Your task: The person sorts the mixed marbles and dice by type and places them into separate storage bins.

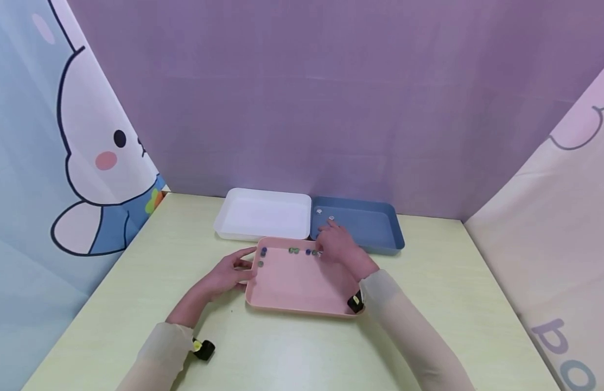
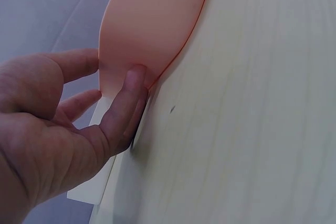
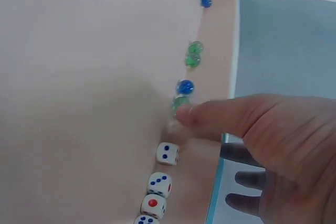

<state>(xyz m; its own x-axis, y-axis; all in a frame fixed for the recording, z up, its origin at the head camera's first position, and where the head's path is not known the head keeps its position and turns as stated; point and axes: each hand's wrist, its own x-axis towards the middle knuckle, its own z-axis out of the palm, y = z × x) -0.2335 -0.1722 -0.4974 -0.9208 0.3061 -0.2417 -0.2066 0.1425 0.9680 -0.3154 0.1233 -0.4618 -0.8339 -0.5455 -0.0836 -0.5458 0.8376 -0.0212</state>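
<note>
My left hand [image 1: 226, 276] holds the left wall of the pink tray [image 1: 302, 282], with one digit at the rim and other fingers against the outer side. My right hand [image 1: 338, 244] reaches over the far wall, its thumb and a fingertip around a small, blurred whitish object [image 3: 171, 126]. The thumb tip overlaps a green marble [image 3: 181, 103], next to a blue marble [image 3: 185, 87]. Along the far wall lie two more green marbles [image 3: 193, 54]. On the other side of the hand, several white dice [image 3: 159, 184] form a row. The right hand's remaining fingers stretch outside the wall.
Behind the pink tray stand a white tray [image 1: 265, 214] and, to its right, a blue tray [image 1: 375, 228] with two dice [image 1: 325, 215] near its left end. Further marbles [image 1: 262, 254] sit along the pink tray's left wall. A purple cloth [image 1: 306, 98] hangs behind the table.
</note>
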